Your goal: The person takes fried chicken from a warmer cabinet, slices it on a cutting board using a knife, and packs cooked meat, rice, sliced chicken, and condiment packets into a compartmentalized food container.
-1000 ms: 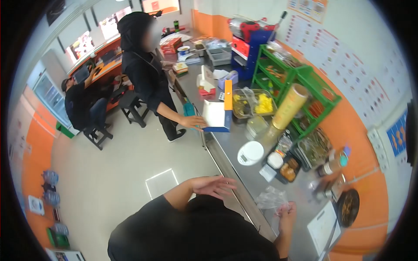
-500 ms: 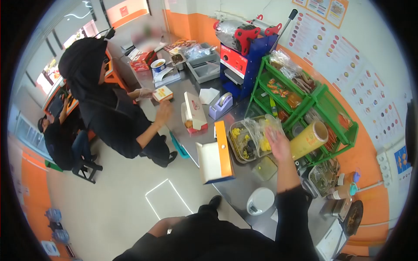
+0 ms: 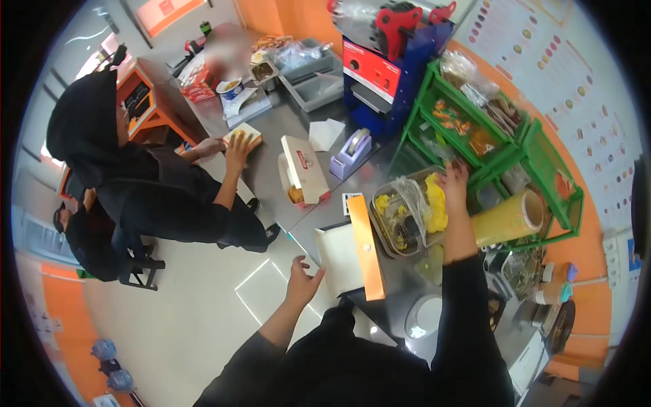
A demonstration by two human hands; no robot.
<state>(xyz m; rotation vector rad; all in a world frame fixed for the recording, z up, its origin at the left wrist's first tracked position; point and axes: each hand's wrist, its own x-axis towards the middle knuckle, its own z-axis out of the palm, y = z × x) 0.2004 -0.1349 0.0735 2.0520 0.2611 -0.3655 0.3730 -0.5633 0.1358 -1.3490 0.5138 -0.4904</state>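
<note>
My right hand reaches over the right rim of a clear food tray, its fingers curled at the edge of a soft, bright yellow item whose kind I cannot make out. Crumpled clear plastic lies across the tray, over yellow pieces and something dark. My left hand is empty, fingers apart, just left of an open cardboard box with a white inside and an orange flap.
A co-worker on the left handles a small food box. Around the counter stand a white lidded box, a lilac tape dispenser, a red and blue machine, green racks, a film roll and a white scale.
My left hand has risen from my side to the cardboard box. My right hand's fingers have curled in, and the yellow item shows more fully. The co-worker's hand has moved onto the small box.
</note>
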